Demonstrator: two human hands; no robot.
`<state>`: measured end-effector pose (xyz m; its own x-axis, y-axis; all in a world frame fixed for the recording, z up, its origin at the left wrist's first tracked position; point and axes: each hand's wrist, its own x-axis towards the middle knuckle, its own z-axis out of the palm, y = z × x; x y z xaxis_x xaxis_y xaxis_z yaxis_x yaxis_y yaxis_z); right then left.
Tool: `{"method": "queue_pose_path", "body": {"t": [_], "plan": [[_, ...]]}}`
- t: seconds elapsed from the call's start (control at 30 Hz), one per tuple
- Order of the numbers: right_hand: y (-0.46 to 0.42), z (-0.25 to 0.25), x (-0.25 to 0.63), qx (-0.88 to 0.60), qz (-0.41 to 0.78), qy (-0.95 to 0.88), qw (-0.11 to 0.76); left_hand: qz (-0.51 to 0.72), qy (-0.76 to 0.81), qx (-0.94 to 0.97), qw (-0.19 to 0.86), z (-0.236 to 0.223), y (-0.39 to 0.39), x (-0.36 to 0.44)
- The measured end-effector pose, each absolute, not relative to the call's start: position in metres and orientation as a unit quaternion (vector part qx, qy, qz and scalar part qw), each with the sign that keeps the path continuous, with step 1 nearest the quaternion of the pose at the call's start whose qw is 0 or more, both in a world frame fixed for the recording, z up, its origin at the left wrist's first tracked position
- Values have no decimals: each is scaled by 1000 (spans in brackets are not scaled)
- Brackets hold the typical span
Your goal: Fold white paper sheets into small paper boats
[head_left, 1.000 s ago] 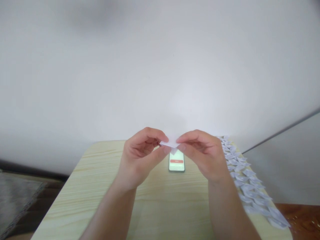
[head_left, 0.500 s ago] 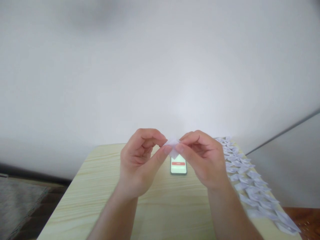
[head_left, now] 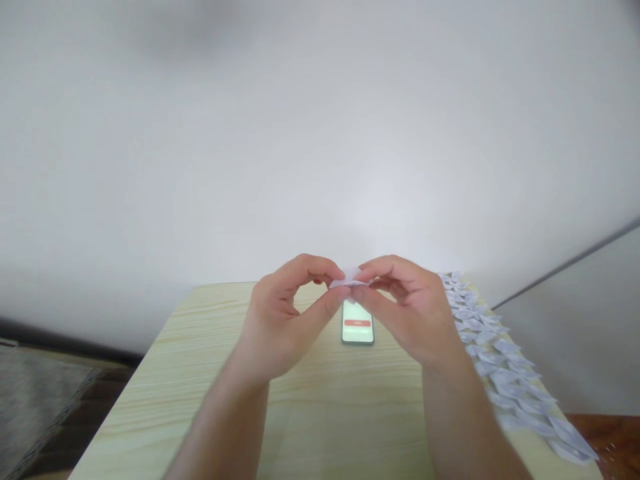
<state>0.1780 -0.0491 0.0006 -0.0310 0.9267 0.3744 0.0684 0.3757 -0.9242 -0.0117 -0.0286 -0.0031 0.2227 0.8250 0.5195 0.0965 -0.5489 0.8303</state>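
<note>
A small folded piece of white paper (head_left: pixel 349 283) is held up between my two hands, above the table. My left hand (head_left: pixel 290 313) pinches its left side between thumb and forefinger. On the other side, my right hand (head_left: pixel 407 307) grips it the same way, the thumb tips almost meeting at the lower edge. Fingers cover much of the paper, so its full shape is hidden. Behind and below it a phone (head_left: pixel 357 333) lies on the table, its screen lit with a red bar.
Several folded white paper pieces (head_left: pixel 505 363) lie in rows along the right edge of the light wood-grain table (head_left: pixel 345 413). A white wall (head_left: pixel 320 147) stands right behind the table. At lower left a grey rug (head_left: pixel 40 393) lies on the dark floor.
The paper has tilted, from showing a pointed face hanging down to lying flatter, nearly edge-on. My left hand has shifted right, and its forefinger now presses on the paper.
</note>
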Motion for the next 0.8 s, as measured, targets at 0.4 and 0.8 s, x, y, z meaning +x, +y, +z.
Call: {"method": "queue_pose_path", "body": {"t": [0.4,0.8], "plan": [[-138,-112,184,-537,300,-679,400,373,499,744,244,-118,-122,-16],[-174,-142,187,-614,206,-747,150,236,565,769,182,-156,-167,-22]]}}
